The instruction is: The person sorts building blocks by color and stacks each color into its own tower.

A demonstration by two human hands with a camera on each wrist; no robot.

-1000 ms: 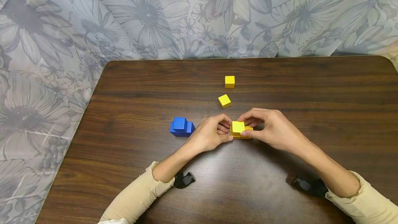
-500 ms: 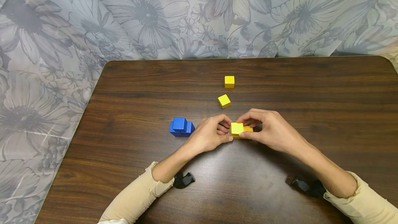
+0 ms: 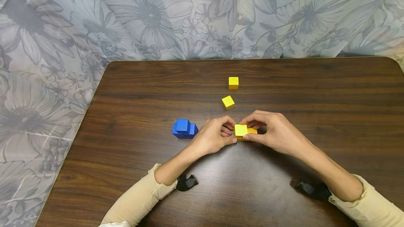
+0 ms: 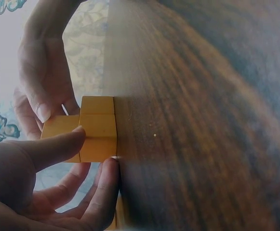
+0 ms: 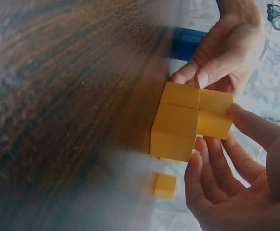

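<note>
Two yellow cubes (image 3: 252, 131) stand side by side on the table, and a third yellow cube (image 3: 241, 130) sits on top at their left end. My right hand (image 3: 274, 130) pinches the upper cube (image 5: 215, 123) between thumb and fingers. From the left, my left hand (image 3: 212, 134) grips the stack, its thumb (image 4: 72, 138) on the near side and fingers behind. In the right wrist view the lower cubes (image 5: 176, 130) touch each other, and the upper one rests flush against them. The stack hides part of the fingertips.
Left of my left hand stands a stack of blue cubes (image 3: 183, 128), one resting on two. Beyond the hands lie a tilted yellow cube (image 3: 228, 102) and another yellow cube (image 3: 233, 83). The brown wooden table (image 3: 142, 94) meets a floral cloth (image 3: 151, 16) at the back.
The upper yellow cube has shifted slightly left and toward me on the lower pair, my right hand moving with it. My left hand has stayed in place.
</note>
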